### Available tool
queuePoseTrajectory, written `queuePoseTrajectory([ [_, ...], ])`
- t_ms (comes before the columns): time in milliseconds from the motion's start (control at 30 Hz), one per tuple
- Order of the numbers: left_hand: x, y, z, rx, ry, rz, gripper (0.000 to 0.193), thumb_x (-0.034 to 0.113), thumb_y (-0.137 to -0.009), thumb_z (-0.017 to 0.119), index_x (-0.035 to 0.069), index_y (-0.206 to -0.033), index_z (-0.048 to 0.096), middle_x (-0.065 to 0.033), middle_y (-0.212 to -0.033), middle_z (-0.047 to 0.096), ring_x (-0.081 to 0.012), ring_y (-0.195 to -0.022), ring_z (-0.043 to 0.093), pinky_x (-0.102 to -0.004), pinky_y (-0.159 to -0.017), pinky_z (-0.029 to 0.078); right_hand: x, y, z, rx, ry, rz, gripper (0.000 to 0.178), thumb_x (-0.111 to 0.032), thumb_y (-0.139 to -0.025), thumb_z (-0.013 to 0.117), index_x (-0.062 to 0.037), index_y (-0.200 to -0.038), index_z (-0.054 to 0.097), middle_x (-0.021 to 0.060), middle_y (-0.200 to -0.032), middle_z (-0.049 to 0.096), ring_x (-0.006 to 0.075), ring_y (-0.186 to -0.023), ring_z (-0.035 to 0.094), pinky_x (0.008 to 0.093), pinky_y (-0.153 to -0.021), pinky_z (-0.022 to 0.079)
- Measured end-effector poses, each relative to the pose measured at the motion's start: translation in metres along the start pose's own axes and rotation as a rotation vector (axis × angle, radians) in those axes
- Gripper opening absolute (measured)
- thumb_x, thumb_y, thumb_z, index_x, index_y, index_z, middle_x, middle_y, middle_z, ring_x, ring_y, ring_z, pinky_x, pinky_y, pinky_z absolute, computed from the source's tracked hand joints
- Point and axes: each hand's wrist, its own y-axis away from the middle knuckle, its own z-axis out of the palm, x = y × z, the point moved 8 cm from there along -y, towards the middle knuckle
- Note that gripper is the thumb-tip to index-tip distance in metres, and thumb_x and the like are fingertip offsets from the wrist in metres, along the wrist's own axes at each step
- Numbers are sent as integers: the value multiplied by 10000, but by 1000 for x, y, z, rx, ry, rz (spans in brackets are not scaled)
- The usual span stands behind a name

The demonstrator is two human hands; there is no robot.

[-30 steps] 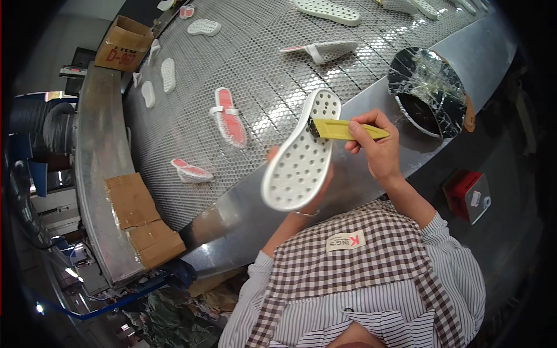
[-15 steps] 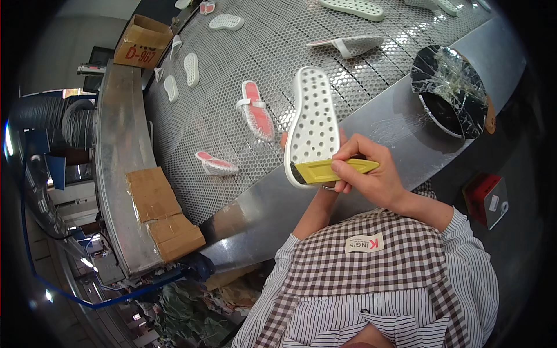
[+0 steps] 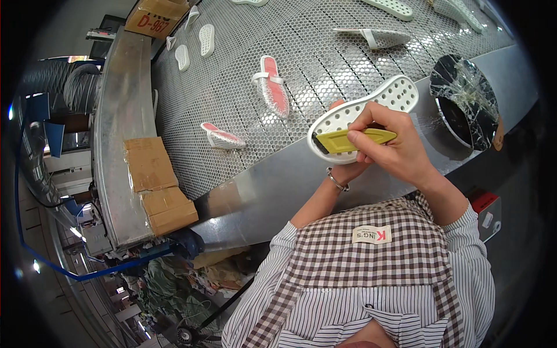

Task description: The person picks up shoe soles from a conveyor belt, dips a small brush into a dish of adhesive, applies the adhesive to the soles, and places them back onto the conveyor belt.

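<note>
A white slipper sole [image 3: 400,94], its underside dotted with round holes, is held up over the metal edge of the mesh surface. My left hand [image 3: 349,170] grips it from below, mostly hidden by the sole, with a fingertip showing at the far edge. A bracelet circles that wrist. My right hand [image 3: 400,142] pinches a flat yellow-handled brush [image 3: 336,141]. The brush's dark bristles touch the sole near its left, rounded end. The slipper's upper side is hidden.
Slippers with pink insoles [image 3: 272,87] lie on the metal mesh surface [image 3: 232,75], with several other white slippers farther off. A round black tub [image 3: 464,98] coated in clear stringy residue stands at right. Flattened cardboard [image 3: 148,165] and a carton [image 3: 155,17] are at left.
The sole has turned clockwise, from nearly upright to slanting up rightward. My right hand and the brush have moved slightly up and right with it. The whole view has shifted somewhat.
</note>
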Motion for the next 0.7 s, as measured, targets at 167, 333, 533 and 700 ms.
queuePoseTrajectory([
  [167, -6, 4, 8, -92, -345, 3, 541, 307, -857, 673, 115, -1304, 437, -57, -1208, 527, -180, -1129, 519, -309, -950, 449, -17, -7, -5, -68, 178, -152, 87, -46, -845, 643, 20, -839, 586, 53, -733, 627, 106, -638, 619, 233, -549, 489],
  [333, -9, 18, 8, -58, -196, -105, 523, 219, -818, 738, 115, -1273, 504, -53, -1249, 536, -174, -1153, 523, -313, -977, 442, -33, -15, -5, -301, 401, -241, 89, -15, -798, 662, 39, -837, 603, 62, -750, 633, 144, -732, 642, 290, -630, 499],
  [533, -16, 19, 1, 19, -115, -208, 523, 152, -796, 755, 100, -1264, 527, -52, -1228, 554, -166, -1116, 544, -306, -933, 473, -25, -19, -18, -115, 168, -114, 105, -67, -853, 639, 32, -847, 603, 65, -785, 643, 70, -558, 601, 188, -493, 479],
  [700, -12, 18, 3, 1, -126, -129, 528, 128, -783, 763, 100, -1256, 530, -41, -1232, 543, -155, -1106, 545, -296, -911, 483, -7, -19, -15, -67, 106, -52, 108, -75, -861, 633, 28, -878, 603, 59, -802, 642, 68, -576, 606, 193, -501, 482],
])
